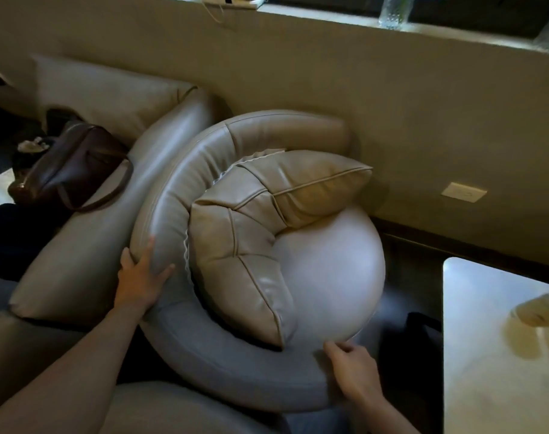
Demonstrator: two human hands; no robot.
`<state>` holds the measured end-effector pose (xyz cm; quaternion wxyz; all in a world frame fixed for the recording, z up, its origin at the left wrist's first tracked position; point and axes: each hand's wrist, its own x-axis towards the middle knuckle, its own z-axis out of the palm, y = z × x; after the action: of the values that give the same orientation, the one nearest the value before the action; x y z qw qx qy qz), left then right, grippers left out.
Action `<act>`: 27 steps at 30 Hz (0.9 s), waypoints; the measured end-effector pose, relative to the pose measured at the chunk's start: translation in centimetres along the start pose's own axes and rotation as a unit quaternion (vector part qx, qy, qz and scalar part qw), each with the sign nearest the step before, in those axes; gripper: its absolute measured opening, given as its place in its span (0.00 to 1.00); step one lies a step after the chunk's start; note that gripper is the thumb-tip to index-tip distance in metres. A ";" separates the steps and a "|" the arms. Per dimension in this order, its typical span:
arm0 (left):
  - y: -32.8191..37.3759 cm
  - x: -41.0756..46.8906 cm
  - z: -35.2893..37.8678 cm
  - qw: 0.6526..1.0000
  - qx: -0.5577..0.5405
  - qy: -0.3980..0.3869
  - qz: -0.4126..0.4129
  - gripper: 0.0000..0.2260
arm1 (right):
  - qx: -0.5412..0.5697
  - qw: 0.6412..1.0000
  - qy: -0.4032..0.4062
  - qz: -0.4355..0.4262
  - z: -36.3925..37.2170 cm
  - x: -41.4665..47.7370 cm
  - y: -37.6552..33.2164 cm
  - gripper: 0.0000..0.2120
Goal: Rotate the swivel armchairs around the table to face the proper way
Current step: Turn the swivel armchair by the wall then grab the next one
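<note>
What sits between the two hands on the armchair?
In the head view, the chair's curved padded rim runs between the left hand and the right hand, with the lower end of the segmented back cushion just above it.

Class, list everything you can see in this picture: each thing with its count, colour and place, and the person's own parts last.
swivel armchair: one, grey, centre, by the wall
curved back cushion: one, beige, on the armchair seat
second armchair: one, grey, left, touching the first
handbag: one, dark brown, on the second armchair
table: one, pale, right
wall socket: one, cream, on the wall
left hand: one, on the armchair's backrest
right hand: one, at the armchair's front rim
</note>
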<state>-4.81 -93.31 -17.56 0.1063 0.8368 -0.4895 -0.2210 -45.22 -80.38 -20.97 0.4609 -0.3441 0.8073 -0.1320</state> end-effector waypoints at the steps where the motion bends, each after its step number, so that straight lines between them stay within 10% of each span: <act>1: 0.1 -1.2 0.2 0.999 -0.025 0.025 0.000 0.37 | 0.030 1.000 -0.005 0.004 -0.3 0.1 0.2 0.14; 7: -0.5 -12.0 3.4 0.978 -0.158 0.040 -0.128 0.45 | 0.231 0.971 -0.049 0.026 -1.0 -0.7 2.2 0.10; 27: -1.0 -9.6 3.9 0.983 -0.162 0.047 -0.069 0.44 | 0.254 0.966 -0.021 0.033 0.9 1.1 3.0 0.11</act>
<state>-9.96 -84.37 -18.84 0.2475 0.8496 -0.3832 -0.2647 -46.19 -78.86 -23.80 0.5541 -0.1915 0.7484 -0.3101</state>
